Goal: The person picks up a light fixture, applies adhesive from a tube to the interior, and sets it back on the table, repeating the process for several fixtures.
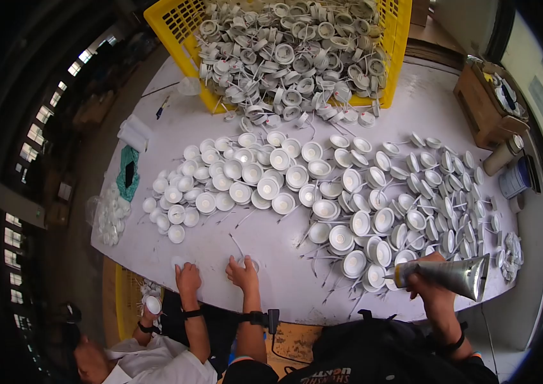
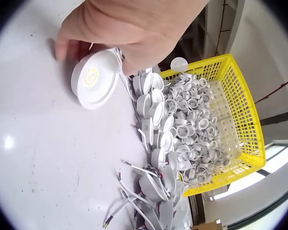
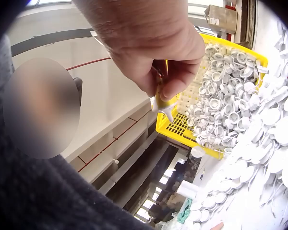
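One crate (image 1: 399,48) holds lamps (image 1: 284,54), the right grip (image 1: 434,297) a tube (image 1: 455,274).

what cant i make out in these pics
Head view: far side of the yellow crate, cut off by the top edge.
Left wrist view: back of the LED downlight, hidden by its front.
Right wrist view: most of the squeeze tube, hidden by the right hand.

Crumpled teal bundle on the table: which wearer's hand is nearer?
Left. The left hand is right of the bundle, apart from it; the right hand is much farther right.
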Demonstrator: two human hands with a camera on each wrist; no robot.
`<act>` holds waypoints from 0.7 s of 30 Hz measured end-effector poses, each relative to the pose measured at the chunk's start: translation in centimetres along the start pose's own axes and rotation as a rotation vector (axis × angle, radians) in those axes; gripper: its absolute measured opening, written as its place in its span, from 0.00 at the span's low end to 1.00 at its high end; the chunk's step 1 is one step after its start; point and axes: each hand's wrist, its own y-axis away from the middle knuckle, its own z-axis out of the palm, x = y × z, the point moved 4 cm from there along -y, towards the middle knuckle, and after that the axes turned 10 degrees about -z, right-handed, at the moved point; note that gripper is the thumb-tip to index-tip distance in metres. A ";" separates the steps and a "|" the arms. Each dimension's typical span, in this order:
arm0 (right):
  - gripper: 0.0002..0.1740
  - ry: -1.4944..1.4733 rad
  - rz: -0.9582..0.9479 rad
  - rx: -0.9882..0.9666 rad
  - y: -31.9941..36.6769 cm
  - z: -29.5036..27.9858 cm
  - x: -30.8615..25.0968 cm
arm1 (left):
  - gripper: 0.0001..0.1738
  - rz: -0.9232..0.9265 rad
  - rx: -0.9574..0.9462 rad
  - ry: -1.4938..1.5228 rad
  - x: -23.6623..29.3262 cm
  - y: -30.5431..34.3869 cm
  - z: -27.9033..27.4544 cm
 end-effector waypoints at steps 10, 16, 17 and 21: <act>0.10 0.040 0.005 0.071 -2.2 0.1 0.8 | 0.21 -0.286 -0.805 0.755 15.1 -5.0 8.0; 0.12 0.013 0.069 0.152 -2.5 -0.7 1.5 | 0.22 -0.236 -0.848 0.428 16.8 -6.5 11.0; 0.12 0.005 0.080 0.176 -2.4 -0.9 1.6 | 0.21 -0.171 -0.810 0.396 16.7 -6.5 11.7; 0.12 0.014 0.031 0.142 -2.2 -1.2 1.5 | 0.19 -0.057 -0.649 0.385 17.4 -6.2 10.6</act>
